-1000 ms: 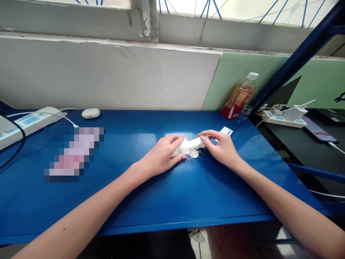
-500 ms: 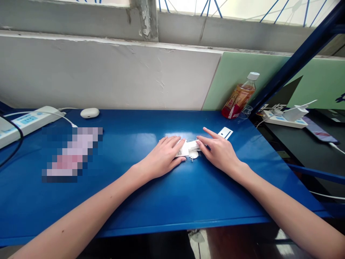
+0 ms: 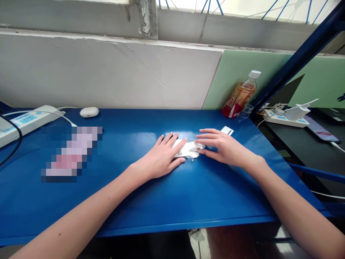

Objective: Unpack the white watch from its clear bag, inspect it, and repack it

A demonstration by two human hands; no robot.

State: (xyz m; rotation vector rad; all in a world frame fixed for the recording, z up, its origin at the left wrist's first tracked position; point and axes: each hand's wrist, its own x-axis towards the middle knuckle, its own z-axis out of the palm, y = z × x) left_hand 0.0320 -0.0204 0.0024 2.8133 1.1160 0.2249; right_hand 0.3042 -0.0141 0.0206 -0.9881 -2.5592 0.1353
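On the blue desk lies a small white card-like packet (image 3: 185, 149) with clear plastic around it and a round white piece at its lower edge. My left hand (image 3: 164, 154) rests flat over the packet's left part, fingers spread, holding it against the desk. At the other end, my right hand (image 3: 223, 145) hovers with fingers stretched and apart. Its fingertips are at a raised white flap (image 3: 198, 146); whether they touch it I cannot tell. A white card with a dark stripe (image 3: 228, 130) lies behind my right hand, partly covered by it.
At the back right, a drink bottle (image 3: 239, 95) leans against the green panel. A white earbud case (image 3: 89, 112) sits at the back left, near a power strip (image 3: 29, 120) and a pixelated phone-like object (image 3: 75, 151) with a cable. A blue frame bar (image 3: 291, 57) slants on the right.
My right hand has shifted slightly, its fingers now more spread and its wrist raised. The white flap at the packet's right end has tilted up. My left hand stays on the packet.
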